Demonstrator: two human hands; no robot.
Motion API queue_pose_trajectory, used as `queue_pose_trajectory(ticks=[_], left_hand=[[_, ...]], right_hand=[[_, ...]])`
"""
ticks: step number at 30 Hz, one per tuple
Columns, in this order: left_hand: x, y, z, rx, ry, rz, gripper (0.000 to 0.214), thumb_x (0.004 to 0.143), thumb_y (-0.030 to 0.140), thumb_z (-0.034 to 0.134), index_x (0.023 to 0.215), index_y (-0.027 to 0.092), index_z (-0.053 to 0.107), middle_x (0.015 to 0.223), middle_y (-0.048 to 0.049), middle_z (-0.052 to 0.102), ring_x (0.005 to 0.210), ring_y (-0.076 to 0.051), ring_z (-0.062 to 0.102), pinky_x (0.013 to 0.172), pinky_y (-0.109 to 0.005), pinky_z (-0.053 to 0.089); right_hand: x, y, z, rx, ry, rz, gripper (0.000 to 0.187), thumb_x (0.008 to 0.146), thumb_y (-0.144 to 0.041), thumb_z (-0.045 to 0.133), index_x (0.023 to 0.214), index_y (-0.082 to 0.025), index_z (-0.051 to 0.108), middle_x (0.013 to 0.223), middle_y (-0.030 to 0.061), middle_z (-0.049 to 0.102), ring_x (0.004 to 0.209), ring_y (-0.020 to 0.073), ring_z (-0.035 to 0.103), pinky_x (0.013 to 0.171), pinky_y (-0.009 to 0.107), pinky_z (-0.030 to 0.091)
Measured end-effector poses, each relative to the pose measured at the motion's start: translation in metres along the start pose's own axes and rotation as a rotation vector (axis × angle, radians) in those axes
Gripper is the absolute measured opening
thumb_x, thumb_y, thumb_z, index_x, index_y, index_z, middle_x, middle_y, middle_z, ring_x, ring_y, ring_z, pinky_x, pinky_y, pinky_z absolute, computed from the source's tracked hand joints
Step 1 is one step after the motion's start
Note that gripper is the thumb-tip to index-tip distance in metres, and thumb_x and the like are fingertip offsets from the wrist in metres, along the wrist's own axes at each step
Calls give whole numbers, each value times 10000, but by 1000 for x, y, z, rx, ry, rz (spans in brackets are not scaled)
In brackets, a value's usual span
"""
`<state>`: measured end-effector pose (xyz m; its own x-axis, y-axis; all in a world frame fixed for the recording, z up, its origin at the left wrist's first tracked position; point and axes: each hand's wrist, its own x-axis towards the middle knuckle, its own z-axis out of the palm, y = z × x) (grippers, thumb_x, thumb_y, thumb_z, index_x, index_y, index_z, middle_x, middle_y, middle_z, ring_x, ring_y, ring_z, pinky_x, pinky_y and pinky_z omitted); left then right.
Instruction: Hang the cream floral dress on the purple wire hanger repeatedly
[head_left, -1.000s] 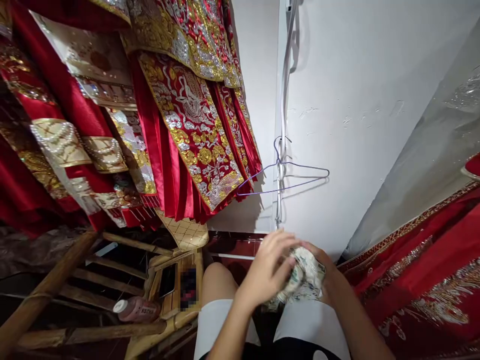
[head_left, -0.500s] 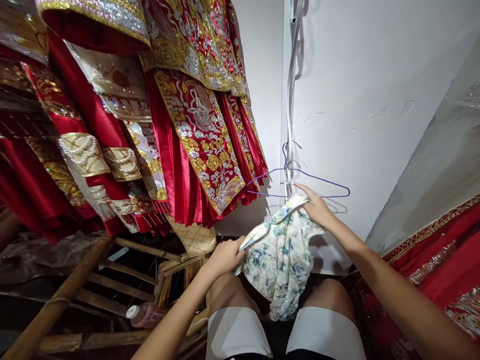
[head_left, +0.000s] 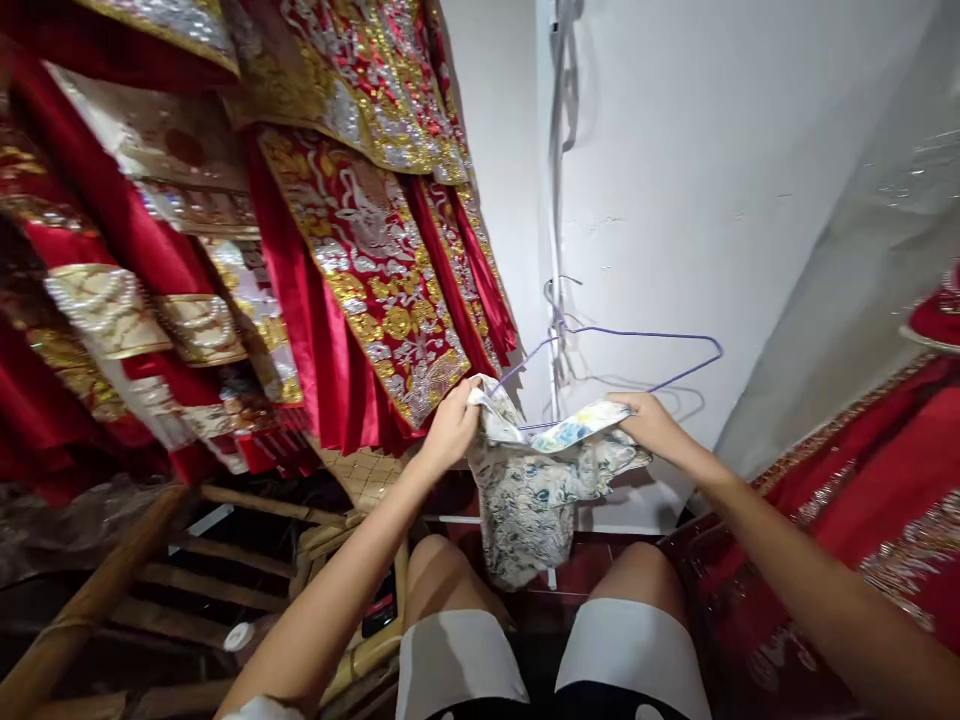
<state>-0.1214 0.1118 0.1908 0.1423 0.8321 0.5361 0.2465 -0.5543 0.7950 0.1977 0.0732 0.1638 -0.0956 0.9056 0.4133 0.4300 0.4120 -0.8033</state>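
A white garment with a blue, green and yellow floral print [head_left: 529,500] hangs between my two hands. My left hand [head_left: 454,425] is closed on the left end of its upper edge. At the right end of that edge, my right hand [head_left: 651,425] pinches the cloth. A purple wire hanger [head_left: 637,334] hangs against the wall just behind the garment. Its left corner and part of its lower bar dip into the garment's opening, while its right corner stays outside, above my right hand. The exact kind of garment cannot be made out.
Red robes with gold and silver embroidery [head_left: 375,250] hang at the left. Below them stands a bamboo frame [head_left: 112,590] with a capped bottle [head_left: 244,637]. A white pole [head_left: 556,200] runs up the wall. More red embroidered cloth [head_left: 885,480] lies at the right.
The garment has risen towards the hanger, its upper edge now spread level. My left hand moved up and my right hand shifted lower. The hanger's left corner has entered the cloth.
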Motion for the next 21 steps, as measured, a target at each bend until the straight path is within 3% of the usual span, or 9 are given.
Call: queue_pose_trajectory(ticks=[2,5,7,9,11,15,18,19,21], left_hand=[[21,10,10,-104,-107,-63,186,727,171,596,894,208,669,789,-16,698,767,-203,634,781,-296,504],[49,14,13,-248,-309,-230,239,675,219,625,898,179,701,608,10,622,502,-135,514,499,-217,396],[60,10,10,-277,-344,-296,206,609,221,638,780,150,727,561,-1,606,458,-115,474,436,-200,330],[64,6,5,-312,-313,-330,148,534,178,614,642,141,708,549,-16,622,462,-120,488,417,-200,323],[64,5,2,-358,-302,-383,153,489,132,585,591,140,699,560,-28,655,480,-145,532,417,-213,360],[65,3,0,-436,-339,-514,180,501,77,598,616,132,725,535,-36,666,500,-188,609,449,-245,447],[66,-5,-3,-503,-251,-574,119,516,73,645,602,122,711,513,-42,654,486,-190,622,460,-255,481],[66,-9,-5,-528,-219,-594,104,527,87,661,612,119,710,522,-50,658,496,-198,632,473,-268,499],[68,-17,-8,-594,-153,-645,98,588,136,679,672,107,722,576,-81,684,564,-234,671,532,-317,549]], right_hand=[[-4,-9,4,76,-54,-55,136,702,-248,517,634,-186,617,637,3,596,639,170,527,594,260,379],[-7,-12,3,94,-68,-78,232,663,-190,491,785,-184,689,764,18,662,711,178,574,644,262,416],[-9,-8,-10,45,56,-49,489,631,-151,485,1066,-202,703,822,14,676,692,171,574,620,259,412],[-9,-2,-31,-6,283,-16,725,622,-140,503,1339,-216,570,762,-14,640,613,161,538,570,257,390],[-4,4,-55,-65,434,1,821,631,-149,543,1445,-200,455,674,-48,581,563,160,507,554,262,381],[11,12,-89,-223,468,15,786,640,-175,639,1411,-166,485,604,-62,551,535,158,505,558,267,383],[19,14,-99,-315,403,15,868,624,-243,753,1445,-172,478,647,-44,612,555,164,538,558,268,405],[21,13,-100,-338,348,19,826,612,-275,786,1396,-175,546,651,-35,625,563,166,545,558,270,410],[24,12,-104,-343,285,21,554,592,-312,833,1118,-173,731,605,-22,616,550,162,540,544,274,405]])
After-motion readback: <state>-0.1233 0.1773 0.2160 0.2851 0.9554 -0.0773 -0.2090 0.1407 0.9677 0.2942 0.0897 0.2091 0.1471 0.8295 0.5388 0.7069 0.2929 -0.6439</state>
